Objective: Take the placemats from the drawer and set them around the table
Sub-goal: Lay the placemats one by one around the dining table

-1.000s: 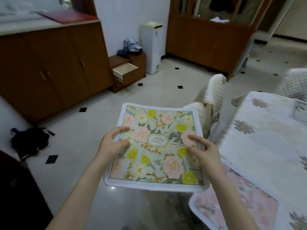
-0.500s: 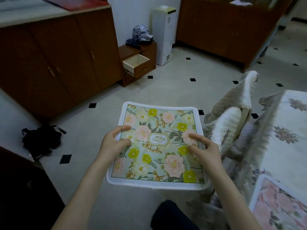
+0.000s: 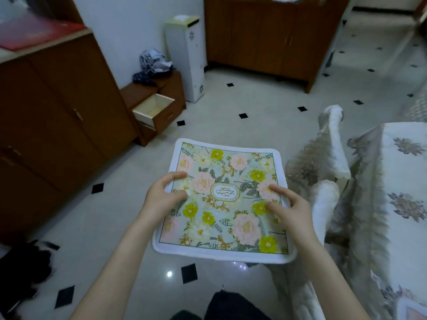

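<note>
I hold a floral placemat with a white border and a "GARDEN" label flat in front of me, over the floor. My left hand grips its left edge, thumb on top. My right hand grips its right edge with thumb and forefinger on the print. The open drawer of a small wooden cabinet stands ahead on the left. The table, under a flowered cloth, is at the right. A corner of another placemat lies on the table at the bottom right.
A chair with a white cover stands between me and the table. A long wooden sideboard lines the left wall. A white slim cabinet and a second wooden cabinet stand at the back. Dark cloth lies on the floor at left.
The view has swung left and down away from the table; the drawer and chair now sit closer. Both hands keep the same grip on the placemat.
</note>
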